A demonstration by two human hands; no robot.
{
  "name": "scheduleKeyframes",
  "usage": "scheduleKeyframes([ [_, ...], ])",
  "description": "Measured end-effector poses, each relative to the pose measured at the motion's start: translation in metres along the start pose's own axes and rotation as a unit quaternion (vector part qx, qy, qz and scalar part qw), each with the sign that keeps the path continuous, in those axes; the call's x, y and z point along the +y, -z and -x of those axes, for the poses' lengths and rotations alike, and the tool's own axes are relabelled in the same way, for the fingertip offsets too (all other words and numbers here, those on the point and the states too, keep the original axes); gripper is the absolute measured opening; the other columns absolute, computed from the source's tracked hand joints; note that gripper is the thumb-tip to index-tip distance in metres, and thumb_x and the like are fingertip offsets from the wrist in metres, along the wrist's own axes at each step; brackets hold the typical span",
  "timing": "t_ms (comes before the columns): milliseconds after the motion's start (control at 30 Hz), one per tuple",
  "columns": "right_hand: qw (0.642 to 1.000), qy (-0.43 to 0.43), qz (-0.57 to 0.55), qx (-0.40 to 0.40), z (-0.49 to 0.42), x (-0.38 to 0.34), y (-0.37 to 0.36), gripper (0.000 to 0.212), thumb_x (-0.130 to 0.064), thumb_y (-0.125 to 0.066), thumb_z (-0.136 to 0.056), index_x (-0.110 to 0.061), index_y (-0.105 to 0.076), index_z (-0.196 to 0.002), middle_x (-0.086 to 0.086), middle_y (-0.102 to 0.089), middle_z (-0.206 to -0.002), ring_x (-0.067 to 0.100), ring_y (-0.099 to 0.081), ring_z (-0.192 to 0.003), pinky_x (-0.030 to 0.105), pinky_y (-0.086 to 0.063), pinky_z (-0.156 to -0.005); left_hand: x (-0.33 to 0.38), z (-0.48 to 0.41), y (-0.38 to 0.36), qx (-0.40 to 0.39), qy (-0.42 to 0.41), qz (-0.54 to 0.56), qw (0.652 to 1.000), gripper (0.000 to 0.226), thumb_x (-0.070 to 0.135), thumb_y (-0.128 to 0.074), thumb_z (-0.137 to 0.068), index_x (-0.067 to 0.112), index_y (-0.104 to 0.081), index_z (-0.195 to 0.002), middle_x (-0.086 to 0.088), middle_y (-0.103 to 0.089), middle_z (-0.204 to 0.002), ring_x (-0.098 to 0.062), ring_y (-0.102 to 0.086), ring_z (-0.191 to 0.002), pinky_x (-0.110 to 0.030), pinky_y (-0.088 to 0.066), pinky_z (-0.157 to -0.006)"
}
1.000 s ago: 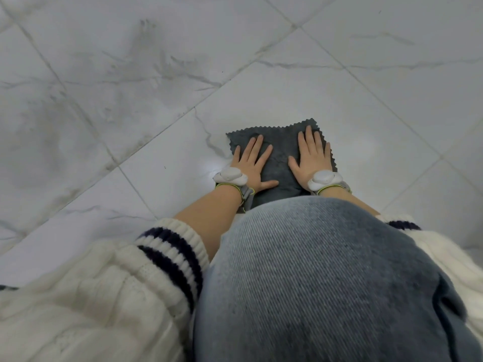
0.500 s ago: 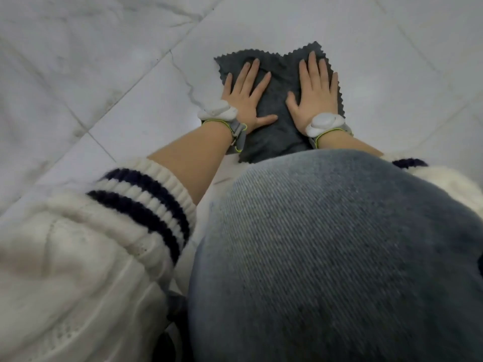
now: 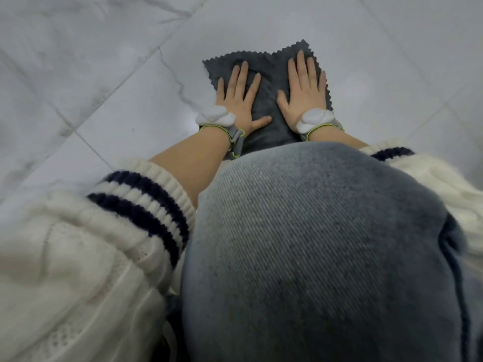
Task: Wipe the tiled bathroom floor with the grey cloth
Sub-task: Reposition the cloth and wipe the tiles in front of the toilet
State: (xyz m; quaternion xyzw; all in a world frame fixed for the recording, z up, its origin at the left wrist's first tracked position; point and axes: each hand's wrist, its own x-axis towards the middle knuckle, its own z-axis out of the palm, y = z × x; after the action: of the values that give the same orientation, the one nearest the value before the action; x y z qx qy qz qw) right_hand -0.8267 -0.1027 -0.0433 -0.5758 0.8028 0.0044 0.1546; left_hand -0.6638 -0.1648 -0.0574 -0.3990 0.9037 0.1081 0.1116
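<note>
Kneeling over the tiled floor (image 3: 117,105), I see open tile to the left. My left hand (image 3: 239,99) and right hand (image 3: 305,94) press the grey cloth (image 3: 266,100) flat, all fingers straight. My denim knee (image 3: 313,231) hides its near edge. More open tile lies to the right.

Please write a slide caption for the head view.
Left hand and right hand press the grey cloth on the tiled floor.

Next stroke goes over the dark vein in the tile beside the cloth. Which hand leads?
Left, probably. The left hand lies flat on the left part of the cloth, on the side nearer the vein; the right hand presses the far side.
</note>
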Motion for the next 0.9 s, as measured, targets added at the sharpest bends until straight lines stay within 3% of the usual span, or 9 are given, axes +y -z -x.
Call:
scheduleKeyframes([
  [700,1.000,0.008,-0.003,-0.023,0.047,0.001,-0.017,0.067,-0.040,-0.037,-0.095,-0.015,-0.009,-0.150,0.006,0.000,-0.159,0.025,-0.001,-0.146,0.047,0.001,-0.115,0.018,0.049,-0.012,-0.065,-0.009,-0.008,0.998,0.098,0.069,-0.043,-0.081,0.017,0.003,-0.150,-0.014,0.008,-0.158,-0.028,0.006,-0.145,-0.051,0.002,-0.113],
  [900,0.997,-0.052,-0.054,-0.007,0.042,-0.013,-0.017,0.070,-0.035,-0.041,-0.089,-0.014,-0.013,-0.149,0.005,-0.002,-0.159,0.025,0.000,-0.146,0.053,0.001,-0.114,0.019,0.043,-0.013,-0.050,0.001,0.026,0.998,0.096,0.071,-0.044,-0.080,0.021,-0.002,-0.151,-0.010,0.006,-0.158,-0.025,0.005,-0.146,-0.050,0.002,-0.114],
])
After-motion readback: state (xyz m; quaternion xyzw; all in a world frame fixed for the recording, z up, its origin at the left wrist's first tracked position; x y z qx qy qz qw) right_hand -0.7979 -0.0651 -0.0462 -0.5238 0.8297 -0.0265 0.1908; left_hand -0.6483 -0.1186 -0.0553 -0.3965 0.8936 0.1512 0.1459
